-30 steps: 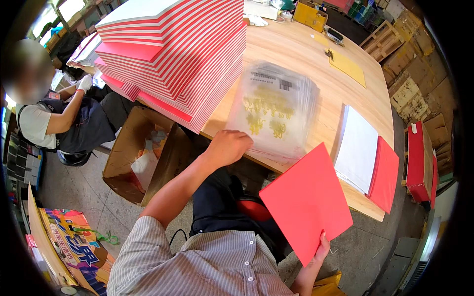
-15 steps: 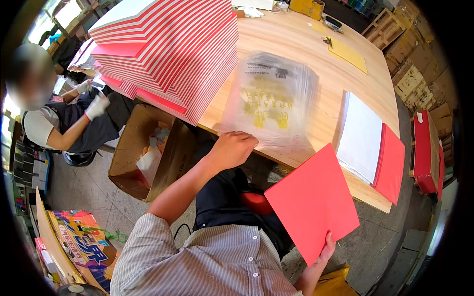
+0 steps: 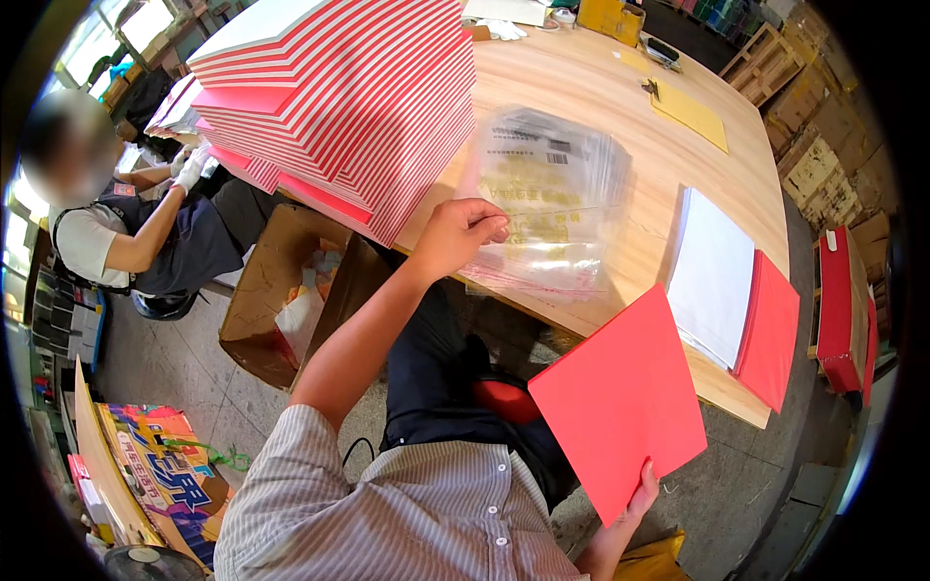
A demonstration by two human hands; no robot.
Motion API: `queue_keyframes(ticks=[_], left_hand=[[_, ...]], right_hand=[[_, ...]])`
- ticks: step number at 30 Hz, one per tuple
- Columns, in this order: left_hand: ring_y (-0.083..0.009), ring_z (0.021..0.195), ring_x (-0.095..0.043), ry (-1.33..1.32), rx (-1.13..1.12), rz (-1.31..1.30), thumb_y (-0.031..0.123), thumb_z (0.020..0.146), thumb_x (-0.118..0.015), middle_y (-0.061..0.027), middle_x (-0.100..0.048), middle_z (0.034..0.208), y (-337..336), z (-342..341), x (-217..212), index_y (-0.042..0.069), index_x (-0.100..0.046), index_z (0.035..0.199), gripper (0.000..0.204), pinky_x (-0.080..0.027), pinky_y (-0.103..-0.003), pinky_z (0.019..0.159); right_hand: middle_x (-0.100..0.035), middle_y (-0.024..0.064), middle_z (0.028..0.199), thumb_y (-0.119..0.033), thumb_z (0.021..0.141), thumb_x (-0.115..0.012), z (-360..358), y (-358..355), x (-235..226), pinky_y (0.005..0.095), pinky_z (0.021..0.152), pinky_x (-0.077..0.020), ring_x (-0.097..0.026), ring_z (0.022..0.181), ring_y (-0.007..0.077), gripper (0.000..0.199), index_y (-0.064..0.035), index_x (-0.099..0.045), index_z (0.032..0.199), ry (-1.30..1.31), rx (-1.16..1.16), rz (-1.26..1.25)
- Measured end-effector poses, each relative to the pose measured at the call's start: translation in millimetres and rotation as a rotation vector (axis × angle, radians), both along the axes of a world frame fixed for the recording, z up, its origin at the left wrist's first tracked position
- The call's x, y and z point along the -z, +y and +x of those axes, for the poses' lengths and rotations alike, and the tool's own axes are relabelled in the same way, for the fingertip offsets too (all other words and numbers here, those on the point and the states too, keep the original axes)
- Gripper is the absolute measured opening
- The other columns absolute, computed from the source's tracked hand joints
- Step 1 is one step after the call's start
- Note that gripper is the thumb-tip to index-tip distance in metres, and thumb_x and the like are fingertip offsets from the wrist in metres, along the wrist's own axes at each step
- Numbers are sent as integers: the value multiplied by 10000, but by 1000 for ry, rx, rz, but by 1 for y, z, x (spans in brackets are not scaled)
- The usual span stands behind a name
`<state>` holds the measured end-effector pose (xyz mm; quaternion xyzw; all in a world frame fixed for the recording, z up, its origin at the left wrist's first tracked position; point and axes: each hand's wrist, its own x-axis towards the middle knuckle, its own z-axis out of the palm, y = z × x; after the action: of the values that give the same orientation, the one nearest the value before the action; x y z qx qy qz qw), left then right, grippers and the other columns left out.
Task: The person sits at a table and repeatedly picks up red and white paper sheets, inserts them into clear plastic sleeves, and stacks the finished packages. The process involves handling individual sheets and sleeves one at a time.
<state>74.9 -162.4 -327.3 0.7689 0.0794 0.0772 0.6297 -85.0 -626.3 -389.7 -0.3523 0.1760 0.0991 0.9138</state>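
My right hand (image 3: pixel 641 499) grips a flat, stiff red-covered book (image 3: pixel 625 402) by its lower right edge, thumb on the face and fingers behind. It tilts in front of the table's near edge. Over the left side of a pile of clear plastic bags (image 3: pixel 572 259), my left hand (image 3: pixel 463 237) is closed, thumb and fingers pinched together. It appears to have the near edge of the top bag, folded back over the yellow print. The exact grip is partly hidden. Red strips run along the bags' near edges.
A tall stack of red-and-white books (image 3: pixel 339 107) stands at the table's left. White sheets (image 3: pixel 712 276) and red covers (image 3: pixel 770 329) lie at the right, a yellow clipboard (image 3: pixel 690 116) farther back. An open carton (image 3: pixel 257 310) sits on the floor; a gloved co-worker (image 3: pixel 160 223) sits beyond it.
My left hand has moved up and away from the bags' near edge, and the top bag's edge appears lifted back. The red book has barely moved. The co-worker's hands have come together.
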Motion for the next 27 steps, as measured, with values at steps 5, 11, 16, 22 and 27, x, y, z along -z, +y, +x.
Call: queue_keyframes(ticks=[5, 11, 16, 22, 27], left_hand=[[-196, 886, -717, -147, 37, 91, 89, 947, -597, -114, -737, 922, -11, -7, 3, -15, -691, 1054, 177, -554, -315, 808], [-231, 912, -689, -437, 252, 909, 87, 849, -671, -54, -717, 990, -38, -40, 21, 99, -692, 1035, 187, -536, -341, 817], [-230, 1014, -651, -419, 317, 1002, 185, 847, -696, -50, -698, 1073, -56, -52, 44, 93, -694, 1021, 196, -514, -363, 867], [-250, 1112, -606, -438, 212, 898, 251, 865, -690, -62, -668, 1161, -53, -39, 39, 72, -688, 1030, 243, -459, -405, 946], [-285, 1128, -587, -329, 166, 1087, 205, 811, -650, -93, -641, 1164, -58, -22, 59, 102, -681, 966, 189, -453, -433, 945]], right_hand=[[-554, 172, 1323, -136, 939, -604, -4, -5, 4, 495, 951, -540, -603, 1153, 327, 522, -4, -417, 1409, 21, 8, 12], [-570, 166, 1289, -153, 939, -615, -7, -12, -1, 481, 936, -546, -609, 1138, 325, 513, -3, -433, 1394, -53, 3, -18], [-569, 166, 1291, -156, 938, -617, -17, -23, 2, 477, 936, -545, -611, 1132, 324, 524, -3, -427, 1401, -9, 63, -71], [-565, 154, 1309, -196, 935, -622, -21, -23, -2, 469, 949, -531, -598, 1153, 316, 537, -11, -434, 1402, 47, 71, -80], [-526, 185, 1353, -332, 950, -612, -47, 19, -6, 472, 990, -479, -553, 1185, 302, 589, -4, -431, 1404, -238, 83, -847]])
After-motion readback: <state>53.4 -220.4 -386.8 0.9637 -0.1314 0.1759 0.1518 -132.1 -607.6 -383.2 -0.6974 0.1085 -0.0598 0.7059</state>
